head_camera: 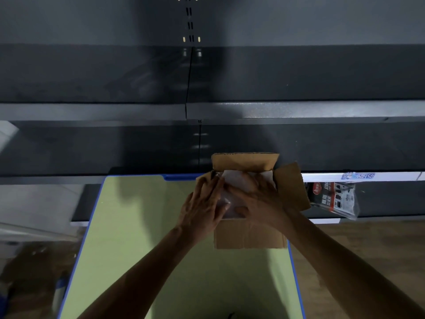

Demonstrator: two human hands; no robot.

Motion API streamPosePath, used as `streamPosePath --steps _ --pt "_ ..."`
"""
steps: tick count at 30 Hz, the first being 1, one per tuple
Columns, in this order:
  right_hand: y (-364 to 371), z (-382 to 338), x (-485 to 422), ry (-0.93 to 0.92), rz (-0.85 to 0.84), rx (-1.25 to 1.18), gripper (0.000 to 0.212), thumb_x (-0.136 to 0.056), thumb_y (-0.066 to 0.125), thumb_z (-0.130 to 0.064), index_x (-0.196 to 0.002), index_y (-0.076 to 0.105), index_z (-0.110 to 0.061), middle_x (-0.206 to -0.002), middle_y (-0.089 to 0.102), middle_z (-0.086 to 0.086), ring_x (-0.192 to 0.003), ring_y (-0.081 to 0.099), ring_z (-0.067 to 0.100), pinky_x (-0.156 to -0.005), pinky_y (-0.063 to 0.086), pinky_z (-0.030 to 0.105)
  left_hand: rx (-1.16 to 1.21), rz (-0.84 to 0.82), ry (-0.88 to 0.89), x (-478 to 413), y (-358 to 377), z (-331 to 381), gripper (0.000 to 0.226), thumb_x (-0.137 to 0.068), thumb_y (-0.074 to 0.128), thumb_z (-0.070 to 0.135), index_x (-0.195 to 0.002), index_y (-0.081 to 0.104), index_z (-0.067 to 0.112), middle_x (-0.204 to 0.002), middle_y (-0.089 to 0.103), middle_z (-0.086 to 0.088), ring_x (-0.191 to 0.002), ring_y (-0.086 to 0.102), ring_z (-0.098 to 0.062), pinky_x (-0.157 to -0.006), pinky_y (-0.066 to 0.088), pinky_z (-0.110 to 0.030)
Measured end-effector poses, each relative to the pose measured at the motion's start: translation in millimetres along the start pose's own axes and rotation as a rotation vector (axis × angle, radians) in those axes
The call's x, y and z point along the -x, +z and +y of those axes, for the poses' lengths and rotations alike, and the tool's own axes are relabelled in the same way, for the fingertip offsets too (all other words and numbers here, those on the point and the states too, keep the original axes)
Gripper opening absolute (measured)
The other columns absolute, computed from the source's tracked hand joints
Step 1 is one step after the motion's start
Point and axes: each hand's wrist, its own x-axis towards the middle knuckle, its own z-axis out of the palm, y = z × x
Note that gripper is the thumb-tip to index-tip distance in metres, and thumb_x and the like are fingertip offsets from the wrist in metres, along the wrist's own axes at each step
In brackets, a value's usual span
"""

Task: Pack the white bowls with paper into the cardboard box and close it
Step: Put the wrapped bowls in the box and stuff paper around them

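Green table [138, 238] (dark shelving [299, 77] behind): both hands flat on paper [232, 178].

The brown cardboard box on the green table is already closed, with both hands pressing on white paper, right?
Not closed: the head view shows the brown cardboard box open, flaps up. Both the left hand and right hand press white paper on the green table.

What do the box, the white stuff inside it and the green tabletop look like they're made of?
Box: brown cardboard, matte, with creased flaps standing open. White stuff: probably thin packing paper, crumpled and slightly see-through; both hands press on it. Tabletop: smooth, pale green, likely laminate or plastic, with a blue rim; exact material unclear.
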Motion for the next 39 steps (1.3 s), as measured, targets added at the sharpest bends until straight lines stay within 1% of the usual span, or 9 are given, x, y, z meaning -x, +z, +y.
streamPosePath --steps 3,7,10,14,22,27,30,34,39 --pt "-8.0 1.0 3.5 -0.025 0.052 0.051 0.073 -0.084 0.02 -0.064 -0.152 0.004 -0.041 -0.157 0.019 0.001 -0.135 0.031 0.031 -0.105 0.034 0.043 0.013 -0.009 0.005 -0.1 -1.0 2.5 0.081 -0.092 0.026 0.069 -0.156 -0.001 0.027 -0.163 0.005 0.004 -0.149 0.011 -0.025 -0.109 0.04 -0.041" --pt "-13.9 -9.2 3.6 -0.077 0.05 0.049 0.082 -0.086 0.024 -0.073 -0.154 0.001 -0.033 -0.157 0.021 0.014 -0.132 0.039 0.038 -0.098 0.042 0.049 0.089 -0.002 0.024 2.4 -1.1 4.1 0.088 -0.088 0.028 0.073 -0.156 0.001 0.025 -0.164 0.002 0.005 -0.15 0.007 -0.022 -0.115 0.032 -0.038" --pt "-24.2 -10.8 4.0 -0.112 0.076 0.057 0.084 -0.085 0.032 -0.075 -0.152 0.018 -0.026 -0.148 0.035 0.015 -0.123 0.048 0.036 -0.087 0.05 0.047 0.103 0.006 0.03 1.6 0.7 3.7 0.086 -0.088 0.029 0.073 -0.155 -0.004 0.031 -0.164 0.005 0.002 -0.15 0.009 -0.025 -0.115 0.033 -0.041" --pt "-25.2 -12.0 7.0 -0.088 0.08 0.009 0.085 -0.077 0.044 -0.075 -0.147 0.027 -0.03 -0.143 0.037 0.008 -0.123 0.046 0.033 -0.092 0.047 0.047 0.039 -0.034 0.037 -0.8 2.9 2.5 0.086 -0.087 0.024 0.072 -0.156 0.004 0.026 -0.164 0.003 0.003 -0.15 0.007 -0.026 -0.11 0.04 -0.044" --pt "-25.4 -20.4 6.5 0.019 0.071 0.06 0.077 -0.074 0.055 -0.065 -0.141 0.037 -0.031 -0.137 0.042 0.004 -0.112 0.051 0.028 -0.08 0.051 0.038 0.056 -0.039 0.018 -0.9 -0.7 4.7 0.088 -0.083 0.019 0.076 -0.156 0.007 0.029 -0.164 0.0 0.003 -0.151 0.006 -0.023 -0.105 0.044 -0.039" --pt "-29.5 -14.8 8.9 -0.074 0.083 0.031 0.076 -0.077 0.054 -0.068 -0.142 0.036 -0.033 -0.141 0.041 -0.001 -0.123 0.046 0.025 -0.093 0.046 0.04 0.035 -0.048 0.008 0.9 2.1 7.1 0.082 -0.087 0.026 0.072 -0.155 0.007 0.031 -0.164 0.007 -0.001 -0.15 0.012 -0.028 -0.112 0.037 -0.045" --pt "-32.3 -14.2 10.3 -0.037 0.052 -0.021 0.073 -0.079 0.05 -0.07 -0.142 0.035 -0.037 -0.146 0.037 -0.008 -0.13 0.042 0.022 -0.102 0.036 0.04 -0.106 -0.027 0.042 -4.0 -6.7 6.4 0.077 -0.088 0.036 0.066 -0.152 0.028 0.024 -0.161 0.015 -0.003 -0.148 0.016 -0.029 -0.113 0.029 -0.049" --pt "-27.6 -13.8 13.4 0.023 0.002 -0.124 0.08 -0.083 0.058 -0.057 -0.151 0.024 -0.031 -0.158 0.023 0.004 -0.144 0.024 0.031 -0.115 0.028 0.05 -0.204 0.076 0.245 -14.4 -16.2 10.0 0.046 -0.094 0.047 0.039 -0.132 0.058 0.016 -0.157 0.029 -0.005 -0.146 0.024 -0.026 -0.115 0.028 -0.047" --pt "-39.4 2.9 25.0 -0.005 0.026 0.035 0.082 -0.077 0.064 -0.043 -0.148 0.031 -0.017 -0.153 0.028 0.002 -0.138 0.033 0.03 -0.107 0.037 0.04 -0.288 0.056 0.21 -30.5 -17.1 16.8 0.055 -0.085 0.067 0.035 -0.132 0.058 0.007 -0.152 0.037 -0.011 -0.14 0.036 -0.03 -0.115 0.031 -0.045"
